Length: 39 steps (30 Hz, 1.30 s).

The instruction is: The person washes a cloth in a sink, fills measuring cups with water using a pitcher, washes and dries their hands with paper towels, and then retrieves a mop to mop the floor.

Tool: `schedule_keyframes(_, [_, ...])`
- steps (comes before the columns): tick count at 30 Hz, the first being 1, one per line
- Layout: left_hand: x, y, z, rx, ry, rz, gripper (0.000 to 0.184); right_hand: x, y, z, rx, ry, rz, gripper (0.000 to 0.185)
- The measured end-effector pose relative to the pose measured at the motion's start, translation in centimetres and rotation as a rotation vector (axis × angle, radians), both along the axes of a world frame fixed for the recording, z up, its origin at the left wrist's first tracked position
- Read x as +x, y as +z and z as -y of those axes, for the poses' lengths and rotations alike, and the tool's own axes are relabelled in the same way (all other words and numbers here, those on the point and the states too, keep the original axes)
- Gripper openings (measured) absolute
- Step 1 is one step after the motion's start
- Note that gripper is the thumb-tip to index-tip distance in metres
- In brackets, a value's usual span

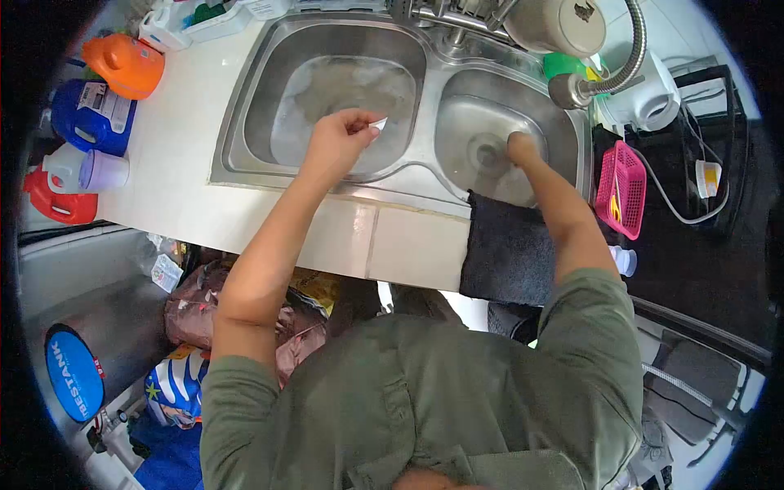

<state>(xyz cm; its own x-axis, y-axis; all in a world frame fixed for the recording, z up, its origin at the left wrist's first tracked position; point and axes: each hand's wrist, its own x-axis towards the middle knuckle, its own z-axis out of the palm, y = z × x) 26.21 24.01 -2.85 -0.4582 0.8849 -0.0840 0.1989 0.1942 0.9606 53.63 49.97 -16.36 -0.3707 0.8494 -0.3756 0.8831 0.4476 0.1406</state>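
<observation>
Pinching a small white bit over the left sink bowl.
If the left hand loosens its fingers, the bit might fall in the water. In the right bowl, I can't tell what the right hand grips.

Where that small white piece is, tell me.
In the head view, the small white piece is held in the left hand, over the left sink basin.
</observation>
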Motion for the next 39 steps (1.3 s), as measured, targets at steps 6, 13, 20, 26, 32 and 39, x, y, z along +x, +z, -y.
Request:
schedule_keyframes(6, [-0.5,-0.2,-1.3,-0.042,-0.015,0.090,0.016,-3.4,9.3,3.8,0.076,0.275,-0.551,0.013])
schedule_keyframes(13, [0.3,1.3,-5.4,-0.064,-0.020,0.271,0.018,-11.6,18.5,10.6,-0.754,-0.174,-1.293,0.006])
schedule_keyframes(20, [-2.1,2.1,-6.1,0.019,-0.148,0.509,0.015,-15.1,18.9,11.9,-0.633,-0.221,-1.264,0.009])
schedule_keyframes(26, [-3.1,3.2,-5.1,0.157,-0.058,0.177,0.021,-17.3,19.4,12.5,-0.613,-0.139,-1.297,0.011])
schedule_keyframes(32, [-5.8,0.6,-4.8,0.328,0.101,-0.352,0.012,-19.6,16.6,12.1,-0.241,0.268,-1.250,0.006])
schedule_keyframes(39, [-12.5,-2.3,-1.1,0.186,-0.050,-0.112,0.009,-25.4,13.5,15.8,-0.987,-0.286,-1.082,0.009])
